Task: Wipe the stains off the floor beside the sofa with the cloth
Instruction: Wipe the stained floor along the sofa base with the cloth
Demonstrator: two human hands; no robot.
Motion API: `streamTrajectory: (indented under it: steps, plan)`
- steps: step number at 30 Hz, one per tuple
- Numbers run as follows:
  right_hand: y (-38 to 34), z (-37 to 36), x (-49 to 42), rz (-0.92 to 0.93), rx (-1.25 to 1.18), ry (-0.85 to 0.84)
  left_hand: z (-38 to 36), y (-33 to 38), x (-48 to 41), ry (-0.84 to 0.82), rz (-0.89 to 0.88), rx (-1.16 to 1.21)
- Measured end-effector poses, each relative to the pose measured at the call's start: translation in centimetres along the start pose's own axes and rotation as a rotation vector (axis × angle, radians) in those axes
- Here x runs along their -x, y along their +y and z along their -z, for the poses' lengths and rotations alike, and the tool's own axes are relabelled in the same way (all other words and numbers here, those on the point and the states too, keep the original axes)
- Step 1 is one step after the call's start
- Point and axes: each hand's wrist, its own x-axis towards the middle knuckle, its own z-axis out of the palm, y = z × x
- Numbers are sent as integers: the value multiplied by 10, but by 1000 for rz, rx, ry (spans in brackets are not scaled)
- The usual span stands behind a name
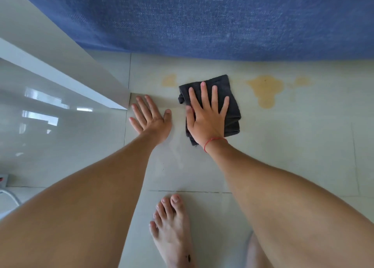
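A folded dark grey cloth [232, 108] lies flat on the pale tiled floor [293, 146] just in front of the blue sofa [202, 19]. My right hand [206, 116] presses down on the cloth with its fingers spread. My left hand [149, 116] rests flat on the bare tile to the left of the cloth, fingers apart, holding nothing. A large yellowish stain [265, 89] sits to the right of the cloth, with a fainter patch [302, 81] beyond it. A smaller yellow stain [169, 80] lies at the cloth's upper left.
A glossy white cabinet [50, 106] stands at the left, its corner close to my left hand. My bare foot [172, 227] is planted on the tile below the hands. A power strip and white cable [6, 189] lie at the far left edge.
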Motion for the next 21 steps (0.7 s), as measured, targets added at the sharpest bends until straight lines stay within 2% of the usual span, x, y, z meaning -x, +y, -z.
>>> streamTrajectory:
  steps: [4, 9, 13, 17, 21]
  plan:
    - [10, 0, 37, 140, 19, -45, 6, 2, 1, -38, 2, -19]
    - [57, 18, 55, 263, 68, -147, 5, 1, 3, -20, -6, -13]
    - [66, 24, 29, 92, 59, -111, 3, 0, 3, -9, -8, -13]
    - [37, 17, -8, -108, 41, -63, 1, 0, 2, -4, -7, -21]
    - [4, 8, -28, -86, 14, -57, 2, 2, 1, -12, 3, -36]
